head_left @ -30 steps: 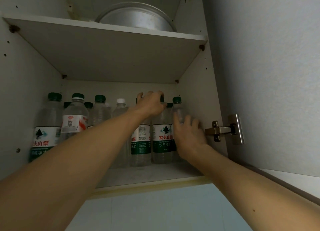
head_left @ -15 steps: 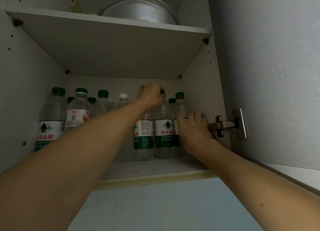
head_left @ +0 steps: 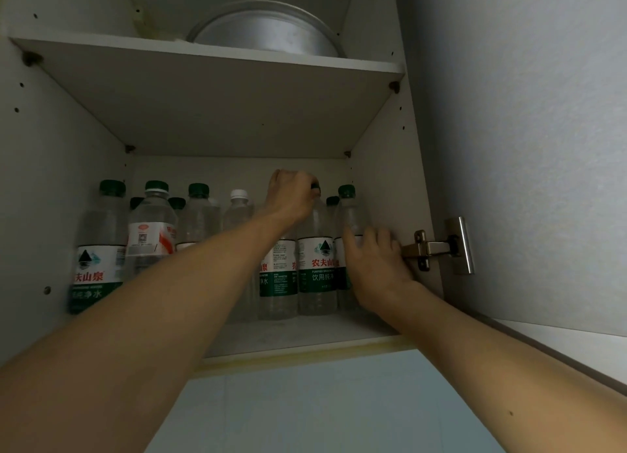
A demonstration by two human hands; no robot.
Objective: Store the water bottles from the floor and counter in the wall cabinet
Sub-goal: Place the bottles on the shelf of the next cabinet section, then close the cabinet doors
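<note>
We reach with both bare arms into the lower compartment of the white laminate wall cabinet (head_left: 383,154), where clear plastic water bottles with green caps and green-and-white labels stand upright in rows on the bottom shelf. The left hand (head_left: 291,198) sits on top of the clear green-labelled bottle (head_left: 317,266) in the front row, right of centre, its fingers curled down over the cap and closed on it — the cap itself is almost wholly hidden beneath them. The right hand (head_left: 376,266) lies flat against the flank of the rightmost front bottle (head_left: 349,212), fingers together and extended, the thumb apart and pointing up; it presses, as far as we can tell, and does not grasp. Just beside its knuckles is the metal door hinge (head_left: 437,249).

We judge the step to be seating and squaring the newest bottles against the right wall. To do it well, we steer from the cap with the left hand while the right palm pushes low on the label, so the bottle slides upright instead of tipping. We keep the knuckles off the hinge. The unlabelled white-capped bottle (head_left: 239,212) and the red-and-white-labelled bottle (head_left: 152,228) stand to the left and should be left alone. A round grey metal pan (head_left: 268,28) rests on the upper shelf.
</note>
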